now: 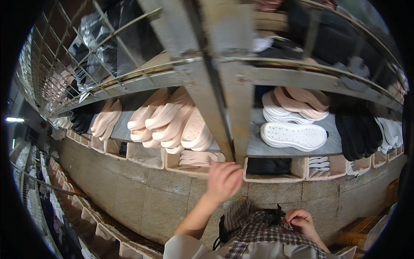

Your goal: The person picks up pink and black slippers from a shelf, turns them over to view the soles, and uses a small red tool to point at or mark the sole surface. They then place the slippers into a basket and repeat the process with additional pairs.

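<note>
My left hand (224,181) reaches forward to the foot of the metal post, between two bins. Its back faces me, and its fingertips are blurred and partly hidden. Beside it, pale pink shoe soles (199,158) lie in a cloth-lined bin (185,172). My right hand (302,221) is low at the right, next to my checked apron (258,231). Its fingers are curled with the thumb against them; whatever they may hold is too small to tell. Above the bins, pink clog-shaped soles (170,121) and white soles (294,136) are stacked on a grey shelf (276,149).
A rusty metal post (237,99) splits the shelf, with wire mesh (112,34) above. Black soles (358,131) hang over the shelf edge at right. Black pieces (269,166) fill another bin. More bins (103,233) line the lower left; an orange crate (355,231) stands lower right.
</note>
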### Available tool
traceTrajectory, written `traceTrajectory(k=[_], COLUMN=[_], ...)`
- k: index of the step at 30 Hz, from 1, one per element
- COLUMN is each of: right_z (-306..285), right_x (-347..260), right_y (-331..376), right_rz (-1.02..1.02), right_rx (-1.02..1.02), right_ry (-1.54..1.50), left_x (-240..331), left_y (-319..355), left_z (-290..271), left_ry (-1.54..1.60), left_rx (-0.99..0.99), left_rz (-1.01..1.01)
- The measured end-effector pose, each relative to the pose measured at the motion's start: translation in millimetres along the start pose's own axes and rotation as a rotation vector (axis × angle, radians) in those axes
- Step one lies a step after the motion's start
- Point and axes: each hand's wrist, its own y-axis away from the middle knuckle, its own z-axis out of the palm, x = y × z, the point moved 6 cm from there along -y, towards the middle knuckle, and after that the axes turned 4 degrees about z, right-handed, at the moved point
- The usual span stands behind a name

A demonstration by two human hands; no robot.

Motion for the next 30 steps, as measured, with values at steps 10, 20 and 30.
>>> traceTrajectory(k=[10,20,30], right_z=[-144.2,-231.0,-268.1], right_x=[-0.7,29.1,19.1], right_y=[139.2,247.4,246.9], right_rz=[-0.355,-0.384,-0.288], right_rx=[0.541,0.781,0.751], right_ry=[-0.305,-0.390,-0.277], left_x=[213.5,343.9,355.2], left_y=[-61.1,-79.9,-108.6], left_z=[133.8,218.0,265.2], left_ry=[0.476,0.653,0.603], left_rx=[-0.372,-0.631,-0.684], left_rz=[0.302,0.552,0.595])
